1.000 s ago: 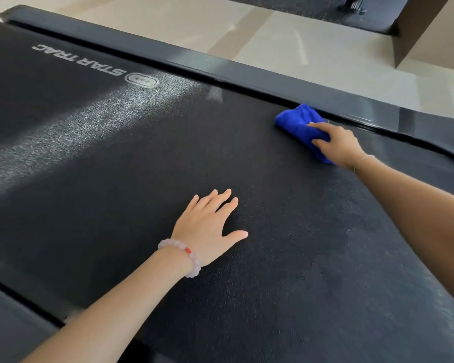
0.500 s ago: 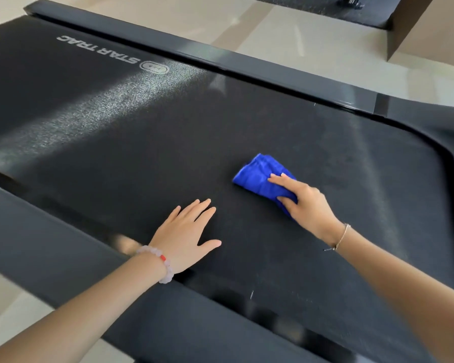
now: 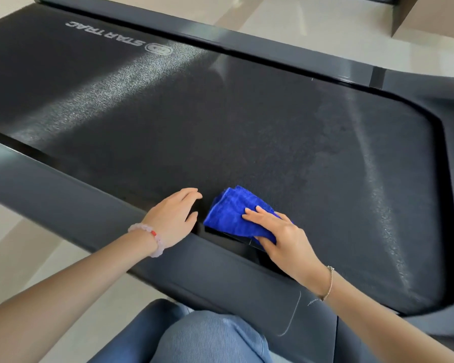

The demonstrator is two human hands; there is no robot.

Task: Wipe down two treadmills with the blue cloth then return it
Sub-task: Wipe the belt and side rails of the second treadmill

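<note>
Your right hand presses flat on the folded blue cloth, lower centre, at the belt's near edge. Left hand open, flat just beside it. Risk: cloth snagging in the gap against the side rail, or bunching under uneven pressure.

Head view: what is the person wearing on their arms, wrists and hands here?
Both forearms are bare, with no sleeves in view and no gloves. The left hand has a bracelet of pale pink round beads at the wrist, with one small red bead among them. The right hand has a thin silver-coloured chain bracelet at the wrist. No rings show.
</note>
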